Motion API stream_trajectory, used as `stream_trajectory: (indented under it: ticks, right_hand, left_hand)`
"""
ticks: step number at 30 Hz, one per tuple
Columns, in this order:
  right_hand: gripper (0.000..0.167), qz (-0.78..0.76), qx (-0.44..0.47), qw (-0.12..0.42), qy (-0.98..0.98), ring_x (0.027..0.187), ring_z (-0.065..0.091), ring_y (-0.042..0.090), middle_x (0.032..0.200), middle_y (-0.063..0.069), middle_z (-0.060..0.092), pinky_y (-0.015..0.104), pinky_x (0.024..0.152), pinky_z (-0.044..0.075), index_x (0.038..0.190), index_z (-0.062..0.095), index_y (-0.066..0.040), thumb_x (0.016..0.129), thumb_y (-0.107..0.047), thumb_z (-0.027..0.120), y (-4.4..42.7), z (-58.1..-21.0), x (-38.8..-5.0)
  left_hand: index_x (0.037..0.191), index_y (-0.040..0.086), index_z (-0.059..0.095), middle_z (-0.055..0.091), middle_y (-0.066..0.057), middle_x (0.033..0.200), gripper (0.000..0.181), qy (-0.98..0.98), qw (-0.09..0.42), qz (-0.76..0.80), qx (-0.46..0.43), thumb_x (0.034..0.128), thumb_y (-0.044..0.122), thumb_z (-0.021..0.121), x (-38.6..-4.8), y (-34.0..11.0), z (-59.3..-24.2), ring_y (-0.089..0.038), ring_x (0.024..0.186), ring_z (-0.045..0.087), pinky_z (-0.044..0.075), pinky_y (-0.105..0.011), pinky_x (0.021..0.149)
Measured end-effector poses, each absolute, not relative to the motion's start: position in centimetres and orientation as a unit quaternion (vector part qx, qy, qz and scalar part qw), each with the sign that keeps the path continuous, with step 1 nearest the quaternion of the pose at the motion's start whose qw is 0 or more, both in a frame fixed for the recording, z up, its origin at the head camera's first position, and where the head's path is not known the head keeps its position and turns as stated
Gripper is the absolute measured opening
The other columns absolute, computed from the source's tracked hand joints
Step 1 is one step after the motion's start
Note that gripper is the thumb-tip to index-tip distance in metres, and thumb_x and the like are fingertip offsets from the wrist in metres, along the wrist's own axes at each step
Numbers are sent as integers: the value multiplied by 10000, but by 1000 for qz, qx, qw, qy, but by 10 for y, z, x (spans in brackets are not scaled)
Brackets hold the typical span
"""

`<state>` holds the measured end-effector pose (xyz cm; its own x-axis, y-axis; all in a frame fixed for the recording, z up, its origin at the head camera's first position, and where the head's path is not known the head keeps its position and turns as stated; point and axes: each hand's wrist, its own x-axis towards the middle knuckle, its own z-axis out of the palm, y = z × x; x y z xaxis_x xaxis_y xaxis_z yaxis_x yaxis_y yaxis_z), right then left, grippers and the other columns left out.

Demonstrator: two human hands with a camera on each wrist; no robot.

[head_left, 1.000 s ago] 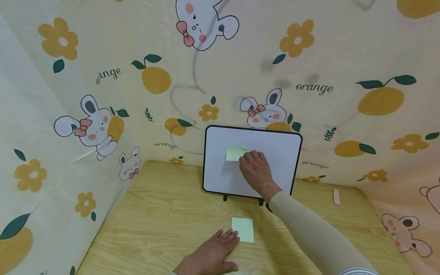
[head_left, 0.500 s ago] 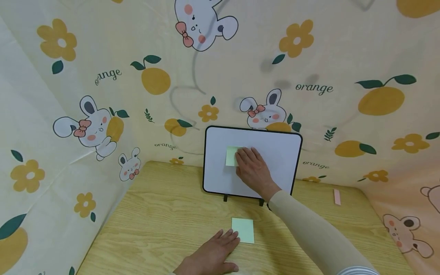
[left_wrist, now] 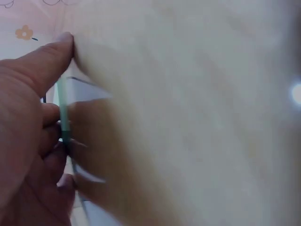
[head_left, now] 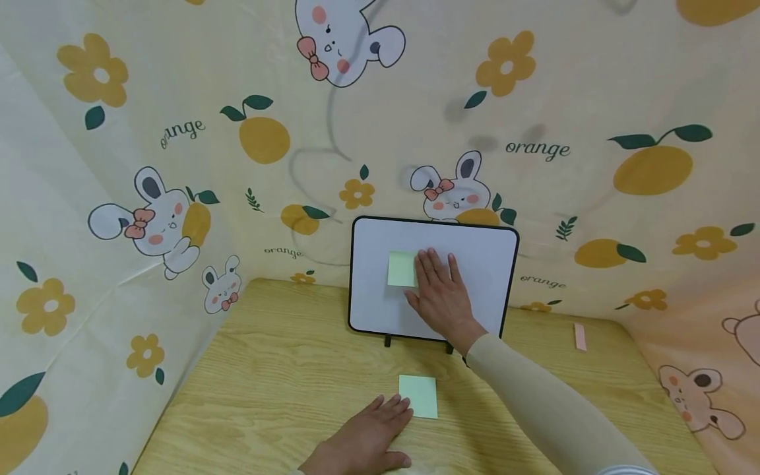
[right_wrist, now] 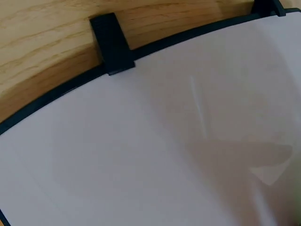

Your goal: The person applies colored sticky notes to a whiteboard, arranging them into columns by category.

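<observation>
The right hand [head_left: 443, 291] has just uncurled, grip released, so the upper note [head_left: 402, 269] looks stuck to the whiteboard [head_left: 379, 310]; the flat left hand [head_left: 366, 435] touches the lower note [head_left: 420, 397].

Table [head_left: 273, 369]: yellowish wood-grain top, rounded back corners. Whiteboard [head_left: 380, 307], black rim, stands near back edge on two small black feet [head_left: 388, 340]. Pale green paper square [head_left: 421, 396] flat on wood, in front of whiteboard, well apart from it. Left hand [head_left: 365, 435] palm down on top, fingertips at square's left edge. Pink strip [head_left: 580, 337] lies toward back right, apart from rest.
</observation>
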<state>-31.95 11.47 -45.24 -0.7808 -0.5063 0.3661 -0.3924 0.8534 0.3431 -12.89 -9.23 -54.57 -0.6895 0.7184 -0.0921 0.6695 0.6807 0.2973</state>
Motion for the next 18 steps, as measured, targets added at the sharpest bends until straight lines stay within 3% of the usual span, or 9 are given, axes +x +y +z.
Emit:
stream_trajectory:
  ticks: [9,15,18]
  right_hand:
    - [803,-128,251,184,-942,1657,58,295,1772,117,122,557,1345,10,1686,173,-39,1108,-540,417,122,-462,-311]
    - [785,-129,264,200,-935,1655,83,291,1770,114,150,554,1346,60,1682,210,-43,1105,-519,448,124,-466,-309]
    - [789,-136,264,200,-934,1657,66,293,1772,117,142,549,1347,56,1682,211,-39,1103,-518,451,126,-464,-309]
  left_hand:
    - [1426,204,666,569,57,1543,561,926,99,81,355,1022,589,609,-139,-81,-524,-136,1444,524,483,-327,1168]
    - [1360,226,690,595,32,1476,354,929,90,137,333,1087,422,575,-155,-79,-517,-127,1314,619,556,-308,1068]
    - [1337,198,696,642,26,1405,301,932,50,149,327,1107,327,551,-167,-78,-513,-146,1286,633,555,-326,1070]
